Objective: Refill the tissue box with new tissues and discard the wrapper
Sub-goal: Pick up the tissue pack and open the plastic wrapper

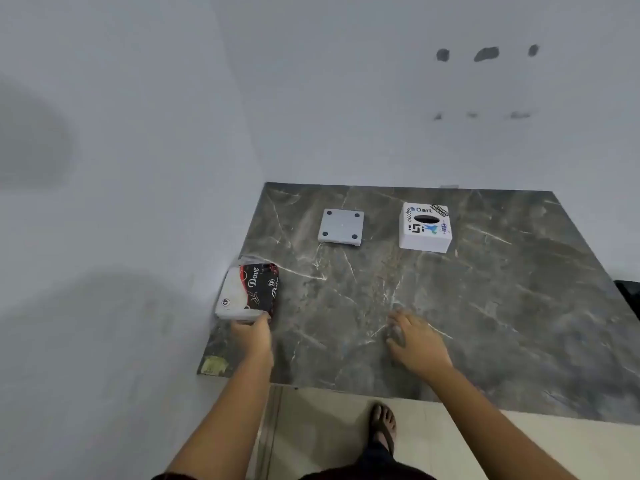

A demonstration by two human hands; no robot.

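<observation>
A wrapped tissue pack (249, 292), white and black with red print, lies at the left edge of the dark marble table (485, 306), against the wall. My left hand (251, 336) grips the pack's near end. The white tissue box (425, 227), covered in stickers with a dark oval slot on top, stands at the back right. Its flat grey base plate (341, 226) with four dark feet lies apart from it at the back middle. My right hand (414, 339) rests on the table with its fingers curled and nothing in it.
Pale walls close the table on the left and at the back. A yellowish patch (214, 365) marks the table's near-left corner. Beyond the front edge is a light floor with my sandalled foot (382, 427). A dark object (628, 292) shows at the right edge.
</observation>
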